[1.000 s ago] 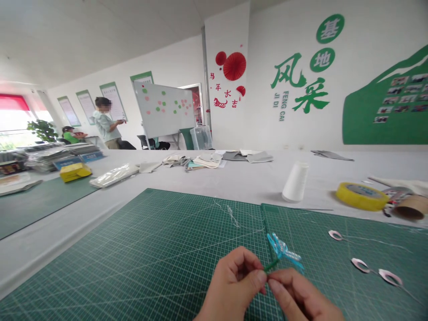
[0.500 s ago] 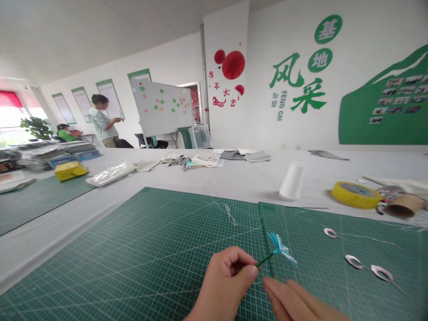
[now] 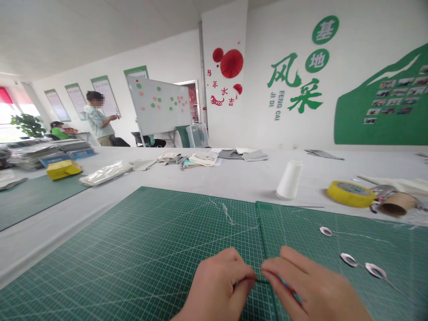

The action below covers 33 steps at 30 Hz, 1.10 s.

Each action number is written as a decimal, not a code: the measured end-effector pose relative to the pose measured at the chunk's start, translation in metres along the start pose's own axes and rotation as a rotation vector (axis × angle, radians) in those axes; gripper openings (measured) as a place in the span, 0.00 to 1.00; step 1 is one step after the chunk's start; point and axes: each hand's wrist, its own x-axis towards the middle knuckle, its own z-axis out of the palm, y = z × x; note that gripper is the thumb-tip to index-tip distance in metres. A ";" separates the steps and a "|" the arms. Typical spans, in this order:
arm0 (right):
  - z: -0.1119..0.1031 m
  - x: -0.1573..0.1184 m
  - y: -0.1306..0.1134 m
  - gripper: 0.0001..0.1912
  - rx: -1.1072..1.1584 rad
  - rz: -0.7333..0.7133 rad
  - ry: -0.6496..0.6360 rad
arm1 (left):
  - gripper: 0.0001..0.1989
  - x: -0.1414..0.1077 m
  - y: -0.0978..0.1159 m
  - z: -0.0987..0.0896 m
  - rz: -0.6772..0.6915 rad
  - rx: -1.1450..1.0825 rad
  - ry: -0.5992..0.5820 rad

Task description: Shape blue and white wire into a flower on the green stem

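Observation:
My left hand (image 3: 217, 285) pinches a thin green wire stem (image 3: 261, 281) at the bottom of the view. My right hand (image 3: 310, 285) closes over the stem's far end, holding a small blue looped-wire flower (image 3: 288, 289) that is mostly hidden by my fingers. Both hands rest just above a green cutting mat (image 3: 167, 240). To the right of my right hand lie three pink-and-white wire petals (image 3: 348, 260) with thin stems.
A white thread cone (image 3: 289, 180), a yellow tape roll (image 3: 350, 194) and a cardboard tube (image 3: 397, 203) stand beyond the mat. Folded fabric pieces (image 3: 200, 158) lie farther along the table. A person (image 3: 98, 119) stands by a whiteboard (image 3: 158, 105).
My right hand has come in from the lower right and closed over the blue flower, which was in plain view before. The two hands are now close together on the stem.

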 end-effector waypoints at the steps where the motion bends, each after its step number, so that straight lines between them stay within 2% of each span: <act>1: 0.000 0.001 0.002 0.13 0.078 0.054 -0.045 | 0.11 0.000 0.001 -0.002 0.032 0.028 -0.032; 4: 0.000 0.003 0.010 0.10 0.319 0.181 -0.204 | 0.10 0.003 0.003 -0.005 0.117 0.096 -0.108; 8: 0.003 0.004 0.020 0.09 0.683 0.383 -0.312 | 0.08 0.005 0.005 -0.008 0.204 0.054 -0.171; 12: 0.013 0.001 0.026 0.12 1.064 0.519 -0.416 | 0.07 0.002 0.007 -0.010 0.126 -0.206 -0.224; 14: 0.018 0.001 0.025 0.15 1.196 0.579 -0.435 | 0.07 0.000 0.007 -0.011 0.076 -0.321 -0.196; 20: 0.027 0.001 0.004 0.19 1.472 0.788 -0.403 | 0.05 0.004 0.007 -0.011 -0.144 -0.464 0.043; 27: 0.034 -0.006 -0.007 0.17 1.690 0.931 -0.328 | 0.04 0.007 -0.001 -0.008 -0.265 -0.526 0.151; 30: 0.039 -0.007 -0.013 0.16 1.674 0.951 -0.271 | 0.03 0.006 -0.003 -0.007 -0.293 -0.523 0.170; 33: 0.043 -0.011 -0.022 0.16 1.447 0.887 -0.158 | 0.04 0.006 -0.002 -0.009 -0.315 -0.462 0.199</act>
